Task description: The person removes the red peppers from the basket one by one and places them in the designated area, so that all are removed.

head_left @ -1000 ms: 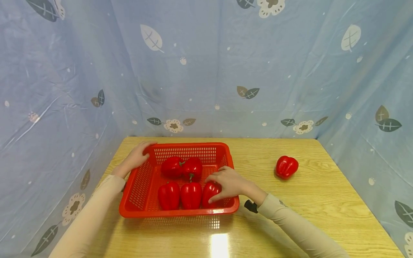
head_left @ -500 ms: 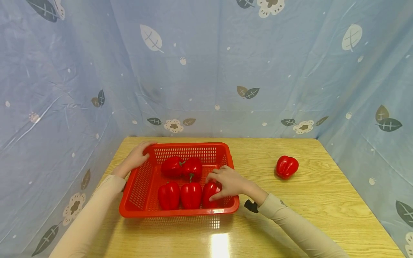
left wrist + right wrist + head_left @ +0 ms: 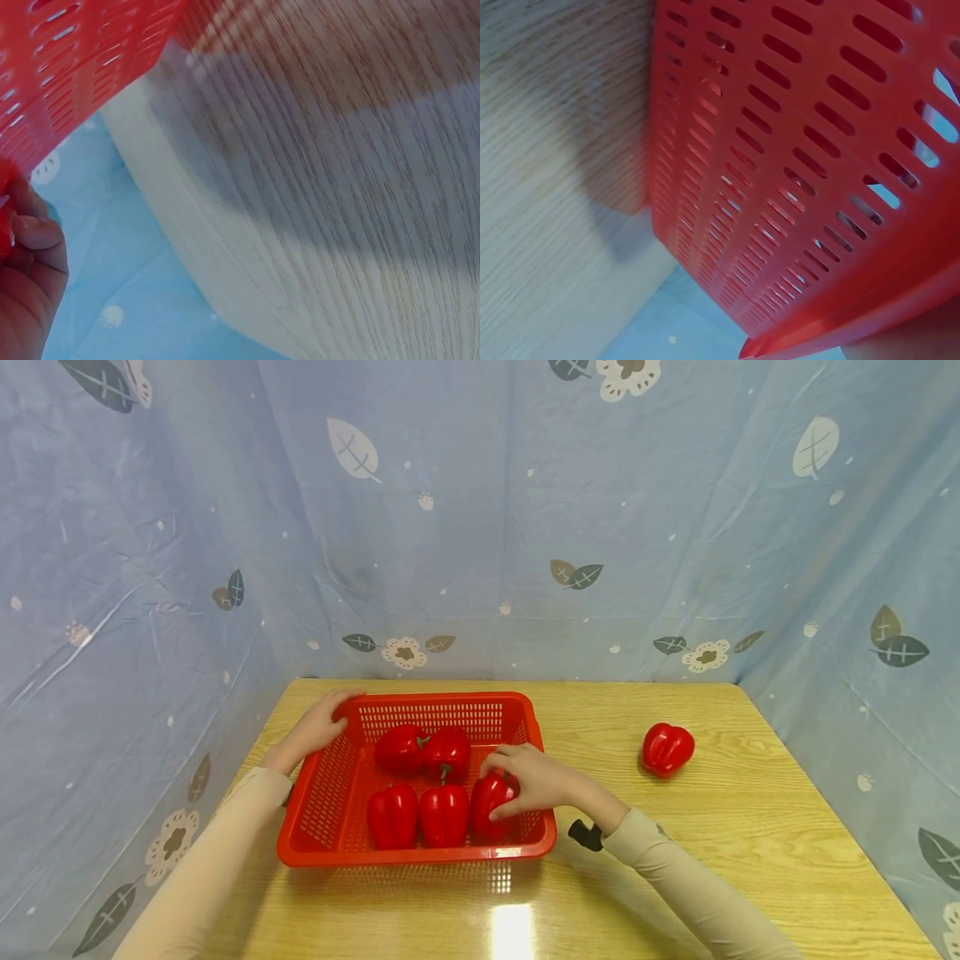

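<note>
**Handling the corner pepper [image 3: 487, 812] in our red basket [image 3: 420, 857]**

So our right hand [image 3: 534, 779] has thumb and fingers round that pepper, inside the near right corner, and our left hand [image 3: 318, 727] grips the rim at far left. Looks mid pick-or-place to us, can't tell which. Next move probably needs a straight lift or a gentle let-go, no bumping the neighbouring pepper [image 3: 444, 817]. One loose pepper [image 3: 667, 750] sits on the table [image 3: 750, 827].

Head view from high up, looking forward and down at the whole red basket [image 3: 416, 857] and the surface [image 3: 712, 827], both wrist views very close, just outside the basket, all sharing basket and surface
</note>
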Demonstrator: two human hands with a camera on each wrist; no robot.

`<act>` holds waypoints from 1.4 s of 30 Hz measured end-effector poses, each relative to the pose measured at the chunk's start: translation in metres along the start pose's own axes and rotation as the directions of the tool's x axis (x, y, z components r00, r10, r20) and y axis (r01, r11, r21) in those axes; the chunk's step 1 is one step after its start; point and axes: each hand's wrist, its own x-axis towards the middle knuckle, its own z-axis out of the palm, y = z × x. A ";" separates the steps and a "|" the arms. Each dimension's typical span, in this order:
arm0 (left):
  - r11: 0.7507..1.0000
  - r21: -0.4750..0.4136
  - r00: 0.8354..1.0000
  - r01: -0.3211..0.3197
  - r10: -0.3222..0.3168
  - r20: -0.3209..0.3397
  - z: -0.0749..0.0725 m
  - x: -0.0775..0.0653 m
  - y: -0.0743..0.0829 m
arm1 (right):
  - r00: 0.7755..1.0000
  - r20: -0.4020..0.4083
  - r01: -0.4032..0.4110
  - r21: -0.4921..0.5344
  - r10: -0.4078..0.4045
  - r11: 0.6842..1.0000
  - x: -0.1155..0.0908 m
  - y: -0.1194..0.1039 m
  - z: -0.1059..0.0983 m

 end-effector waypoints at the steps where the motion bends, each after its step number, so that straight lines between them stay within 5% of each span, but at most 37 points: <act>1: 1.000 0.001 1.000 0.001 -0.001 0.001 0.000 0.000 0.000 | 1.000 0.002 -0.005 0.007 0.005 1.000 0.000 0.000 0.000; 12: 1.000 -0.012 1.000 0.008 -0.008 0.007 0.000 -0.002 -0.002 | 0.996 -0.050 -0.062 0.151 0.071 0.987 -0.007 0.001 -0.011; 19: 0.998 -0.012 0.998 -0.056 0.056 -0.034 -0.001 -0.002 -0.001 | 0.988 -0.129 -0.057 0.192 0.083 0.980 -0.012 0.003 -0.022; 25: 1.000 -0.010 1.000 -0.017 0.017 -0.003 -0.001 0.002 -0.003 | 0.980 -0.169 -0.066 0.228 0.106 0.971 -0.016 0.003 -0.031; 42: 1.000 -0.007 1.000 -0.016 0.016 0.005 -0.002 0.001 0.000 | 0.918 -0.361 -0.056 0.291 0.164 0.955 -0.041 0.010 -0.052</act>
